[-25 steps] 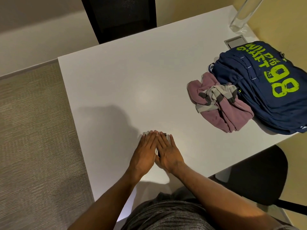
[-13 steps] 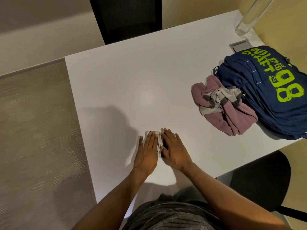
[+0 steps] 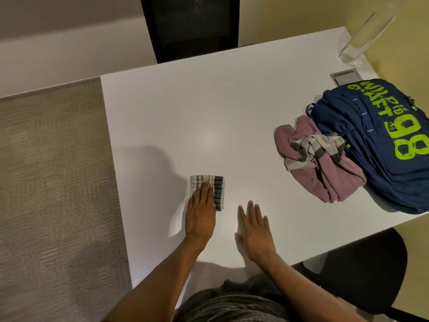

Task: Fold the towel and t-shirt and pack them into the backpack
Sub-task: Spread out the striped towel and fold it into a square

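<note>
— so, where are the hands?
— left hand (image 3: 201, 212) lies flat, fingers straight, pressing on the folded striped towel (image 3: 207, 191) near the front of the white surface (image 3: 209, 112). right hand (image 3: 255, 231) rests flat and released on the bare surface just beside it, not touching the towel.
— and the t-shirt?
— crumpled, unfolded: the pink t-shirt (image 3: 318, 168) with grey and white stripes sits well apart to the right, touching the navy backpack (image 3: 383, 145) at the surface's right edge.
— anything else?
— a clear bottle (image 3: 362, 36) at the far corner.
</note>
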### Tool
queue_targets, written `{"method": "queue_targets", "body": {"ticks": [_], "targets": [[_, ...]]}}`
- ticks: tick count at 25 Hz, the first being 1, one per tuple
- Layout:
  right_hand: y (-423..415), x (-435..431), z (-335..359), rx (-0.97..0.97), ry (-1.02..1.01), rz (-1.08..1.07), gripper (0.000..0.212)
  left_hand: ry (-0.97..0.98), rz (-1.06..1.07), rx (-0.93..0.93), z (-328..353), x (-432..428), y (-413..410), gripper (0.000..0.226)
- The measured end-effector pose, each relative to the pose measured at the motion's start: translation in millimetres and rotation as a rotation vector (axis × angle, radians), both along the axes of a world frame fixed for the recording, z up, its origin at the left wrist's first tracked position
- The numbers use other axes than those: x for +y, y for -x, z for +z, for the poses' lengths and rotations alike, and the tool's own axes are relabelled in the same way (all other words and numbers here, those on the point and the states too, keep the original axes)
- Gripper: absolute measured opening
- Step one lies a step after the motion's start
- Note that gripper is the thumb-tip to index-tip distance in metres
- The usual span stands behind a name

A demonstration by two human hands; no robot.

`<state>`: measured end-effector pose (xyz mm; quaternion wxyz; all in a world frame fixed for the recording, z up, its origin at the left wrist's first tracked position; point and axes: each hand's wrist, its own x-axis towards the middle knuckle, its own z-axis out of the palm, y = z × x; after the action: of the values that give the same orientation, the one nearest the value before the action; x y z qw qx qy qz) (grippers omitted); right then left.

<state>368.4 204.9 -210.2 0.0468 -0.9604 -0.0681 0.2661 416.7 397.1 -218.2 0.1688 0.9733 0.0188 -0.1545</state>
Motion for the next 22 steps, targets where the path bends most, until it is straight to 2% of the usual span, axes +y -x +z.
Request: {"method": "queue_targets", "body": {"ticks": [4,8,13,22], "targets": [[-5,3,5,0.066,0.053,0.045,0.084,-0.013,0.053,-0.053,-6,50,-41,0.068],[-4,2,-2,0.028,0.039,0.028,0.084,-0.067,0.093,-0.075,-14,110,-87,0.059],[-1,-3,-20,0.03,0.062,0.003,0.101,-0.101,0.252,-0.061,-16,178,-139,0.059],[4,-7,-32,-0.05,-0.039,-0.029,0.129,-0.163,0.337,-0.081,-21,251,-220,0.064]]}}
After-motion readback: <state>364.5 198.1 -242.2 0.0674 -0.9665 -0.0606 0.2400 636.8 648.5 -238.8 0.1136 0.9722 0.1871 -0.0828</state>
